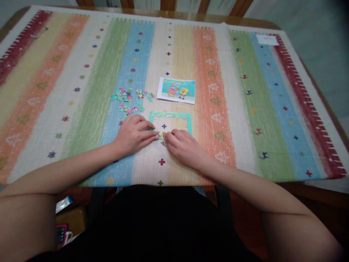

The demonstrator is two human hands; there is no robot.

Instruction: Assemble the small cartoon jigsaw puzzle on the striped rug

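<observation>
My left hand (135, 134) and my right hand (183, 146) rest on the striped cloth, their fingertips meeting at a small puzzle piece (160, 135) on the lower edge of a partly built teal puzzle frame (170, 116). Both hands have fingers curled and pinched together at that piece. The frame's top and right sides are joined; its middle shows bare cloth. A loose heap of puzzle pieces (130, 100) lies just beyond my left hand. A cartoon reference picture (177, 90) lies flat behind the frame.
A striped, patterned cloth (245, 109) covers the wooden table. A white label (267, 39) sits at its far right corner. Chair backs (169, 4) stand beyond the far edge. Below the near edge at left lie a pink object (61, 233) and a packet.
</observation>
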